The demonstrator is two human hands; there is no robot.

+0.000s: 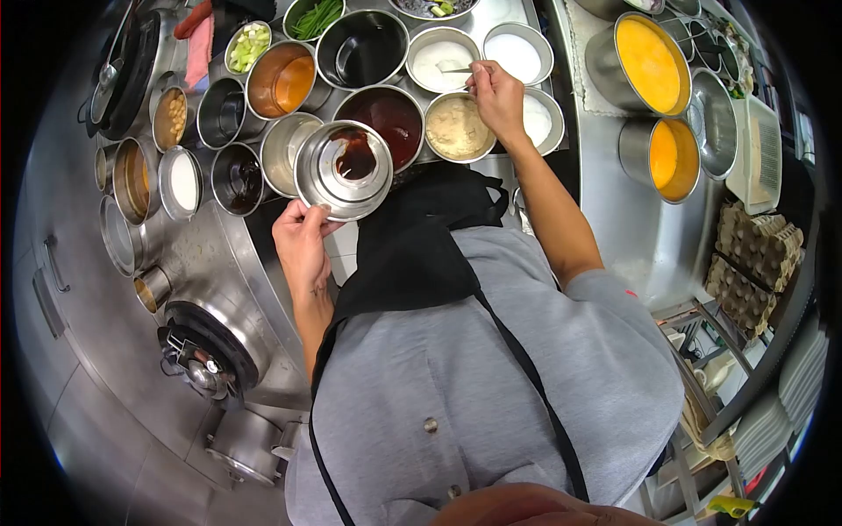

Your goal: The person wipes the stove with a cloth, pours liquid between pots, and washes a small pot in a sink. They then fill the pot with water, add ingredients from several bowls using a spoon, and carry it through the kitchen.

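My left hand (303,241) grips the rim of a shallow steel bowl (344,195) with dark brown sauce (355,155) in it. The bowl is held over the near edge of a pot of dark red sauce (392,123). My right hand (498,101) has its fingers closed on a spoon (456,70), whose far end reaches into a pot of white powder (438,60). Just below my right hand stands a pot of pale beige powder (460,129). Two more containers of white powder (513,58) are beside that hand.
Around the bowl stand pots of orange liquid (294,85), dark liquid (361,50) and chopped greens (251,44). Two pots of yellow liquid (649,66) are on the right counter, egg trays (754,254) below them. A round burner (210,359) is at lower left.
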